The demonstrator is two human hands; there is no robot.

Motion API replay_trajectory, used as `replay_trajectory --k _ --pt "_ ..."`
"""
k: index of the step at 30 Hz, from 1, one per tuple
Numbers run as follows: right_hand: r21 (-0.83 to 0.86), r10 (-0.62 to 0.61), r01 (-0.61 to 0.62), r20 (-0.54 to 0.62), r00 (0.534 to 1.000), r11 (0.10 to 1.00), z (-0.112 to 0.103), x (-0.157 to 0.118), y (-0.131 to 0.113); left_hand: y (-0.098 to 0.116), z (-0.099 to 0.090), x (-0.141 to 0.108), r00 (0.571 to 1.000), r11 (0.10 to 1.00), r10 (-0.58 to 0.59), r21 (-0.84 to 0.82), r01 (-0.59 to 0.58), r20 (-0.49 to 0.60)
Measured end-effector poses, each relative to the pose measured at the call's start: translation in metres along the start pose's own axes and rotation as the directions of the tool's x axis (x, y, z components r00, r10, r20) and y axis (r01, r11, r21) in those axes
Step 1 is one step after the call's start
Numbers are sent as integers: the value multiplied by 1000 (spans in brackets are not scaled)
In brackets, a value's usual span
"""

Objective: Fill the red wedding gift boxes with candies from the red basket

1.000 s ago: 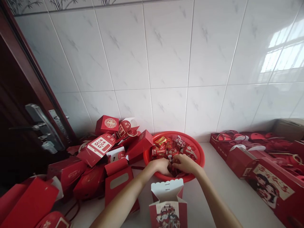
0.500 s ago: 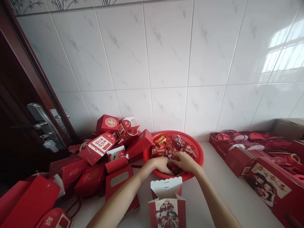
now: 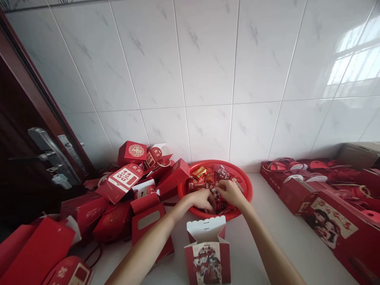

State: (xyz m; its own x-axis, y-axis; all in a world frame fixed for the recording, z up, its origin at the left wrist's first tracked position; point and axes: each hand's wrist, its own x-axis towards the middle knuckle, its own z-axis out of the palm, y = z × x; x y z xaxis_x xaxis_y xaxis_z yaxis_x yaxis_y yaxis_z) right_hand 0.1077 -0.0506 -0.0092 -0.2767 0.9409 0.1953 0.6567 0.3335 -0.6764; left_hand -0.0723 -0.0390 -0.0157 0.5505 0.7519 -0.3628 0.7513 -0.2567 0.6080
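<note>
Both of my hands are inside a red plastic basket [image 3: 247,184] that holds several wrapped candies [image 3: 199,173]. My left hand [image 3: 203,199] reaches down at the near left part of the basket, its fingers curled round candies and partly hidden. Close beside it, my right hand [image 3: 230,192] has its fingers bent together on a candy; the fingertips point left toward the left hand. Between my forearms stands a red and white paper box [image 3: 208,261] with its top open. A picture of figures decorates its front, and the scalloped flap rises at the back.
Red gift boxes [image 3: 118,184] lie in a loose pile to the left, near a dark door with a metal handle [image 3: 49,146]. At right, a large red carton [image 3: 329,221] holds red boxes with cord handles. White tiles [image 3: 208,59] rise behind.
My left hand has lifted slightly, and more of its fingers show. My right hand has moved up and a little to the right of it. The view has shifted slightly.
</note>
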Motion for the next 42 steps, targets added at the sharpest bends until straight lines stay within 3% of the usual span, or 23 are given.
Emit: replay_trajectory --k 2,4,8,12,15,21,26,29,32,35,37,40,42 --pt "64 18 -15 -47 999 998 -1 1 2 1 0 -1 996 995 51 -85 -58 -73" --pt "151 52 -37 -100 994 988 -2 2 5 2 -1 -2 971 972 108 -184 -149 -212" --pt "345 108 -56 -135 985 937 -2 3 15 6 -1 -7 860 925 101 -272 -267 -501" --pt "510 119 -57 -90 989 858 -1 5 22 7 -2 -11 785 893 84 -302 -332 -614" --pt "577 200 -114 -88 976 809 -1 6 23 4 -2 -11 761 866 87 -328 -377 -643" --pt "701 218 -166 16 976 693 -5 2 21 -2 1 -8 775 797 143 -393 -459 -616" --pt "808 285 -32 -170 944 588 -5 2 24 -3 1 -5 758 775 162 -394 -494 -632" --pt "790 321 59 -315 893 610 -5 3 26 -2 1 -6 752 783 146 -390 -485 -643" --pt "738 350 56 -384 855 673 -4 4 26 -1 0 -8 720 786 130 -372 -494 -682" --pt "638 276 62 -417 866 767 -5 2 23 -1 -1 -8 692 793 98 -364 -488 -715" --pt "591 166 112 -397 903 799 -5 1 19 -1 -1 -7 685 793 90 -364 -488 -723" --pt "600 0 140 -227 974 788 -4 -1 13 -3 0 -5 685 793 117 -348 -500 -719" --pt "600 -69 134 -131 989 789 -4 -2 11 -4 1 -4 699 792 148 -340 -508 -699"
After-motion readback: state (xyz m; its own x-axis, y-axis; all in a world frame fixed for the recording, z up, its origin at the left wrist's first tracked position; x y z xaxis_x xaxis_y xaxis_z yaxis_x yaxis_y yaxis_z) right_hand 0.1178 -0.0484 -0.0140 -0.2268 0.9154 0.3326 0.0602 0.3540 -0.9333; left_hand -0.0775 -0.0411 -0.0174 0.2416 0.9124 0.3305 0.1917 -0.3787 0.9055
